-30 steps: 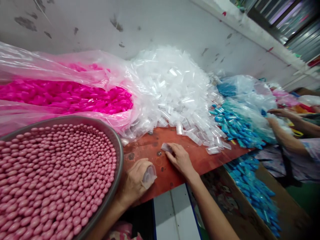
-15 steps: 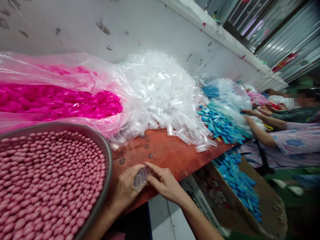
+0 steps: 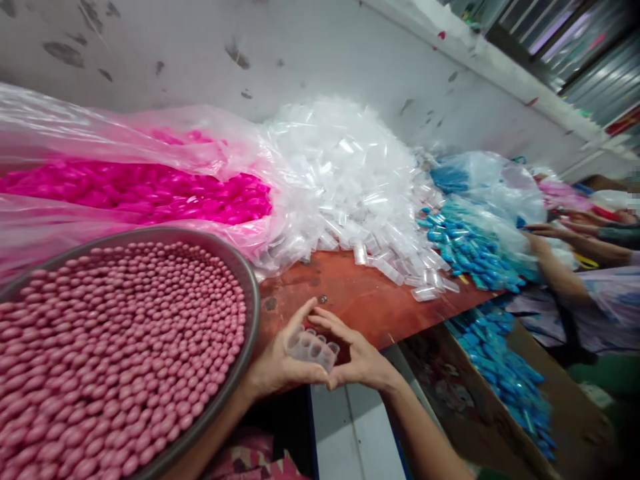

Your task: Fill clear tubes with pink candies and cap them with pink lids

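Observation:
Several clear plastic tubes sit side by side in a bunch between my hands, their round open ends facing up. My left hand wraps round them from the left, thumb along the near side. From the right, my right hand curves about the same bunch, its fingertips and thumb meeting those of the left. Both hands are above the near edge of the red-brown table. Just left of them stands a dark round basin full of pink oval balls.
A big heap of clear tubes lies against the wall, beside a plastic bag of bright pink pieces. Blue filled tubes lie further right, with more in a cardboard box below. A co-worker's arm reaches in at right.
The view has swung left, so the scene shifts right. My hands have tipped the tubes so their open ends show, and my right hand now cups them more closely.

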A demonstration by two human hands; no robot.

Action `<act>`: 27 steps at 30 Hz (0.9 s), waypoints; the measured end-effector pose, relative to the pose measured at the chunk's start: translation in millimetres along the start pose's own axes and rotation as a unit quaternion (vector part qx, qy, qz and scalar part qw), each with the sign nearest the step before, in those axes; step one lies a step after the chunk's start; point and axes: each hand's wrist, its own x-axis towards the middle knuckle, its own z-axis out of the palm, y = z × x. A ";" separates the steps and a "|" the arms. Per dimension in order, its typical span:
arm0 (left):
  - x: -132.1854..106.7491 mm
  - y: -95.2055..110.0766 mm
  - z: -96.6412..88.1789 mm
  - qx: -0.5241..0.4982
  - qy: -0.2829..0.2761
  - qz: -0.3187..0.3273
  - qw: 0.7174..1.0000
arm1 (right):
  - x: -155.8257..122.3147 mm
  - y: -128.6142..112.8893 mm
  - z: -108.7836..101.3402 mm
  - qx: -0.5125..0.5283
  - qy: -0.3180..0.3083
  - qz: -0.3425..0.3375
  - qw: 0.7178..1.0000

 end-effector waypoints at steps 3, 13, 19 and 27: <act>-5.3 -0.1 0.0 -0.061 -0.062 -0.024 0.996 | -1.4 -5.8 3.7 0.069 -0.099 0.026 0.992; -9.7 4.0 -2.9 0.131 0.017 0.042 0.990 | -10.1 -15.8 47.6 0.009 -0.029 -0.014 0.999; -9.0 -0.4 -7.6 0.351 0.123 0.094 0.923 | 1.8 1.9 54.3 -0.074 0.062 -0.050 0.994; -2.3 -4.4 -23.8 0.487 0.029 0.093 0.868 | 2.3 -0.9 55.6 -0.014 -0.014 -0.045 0.999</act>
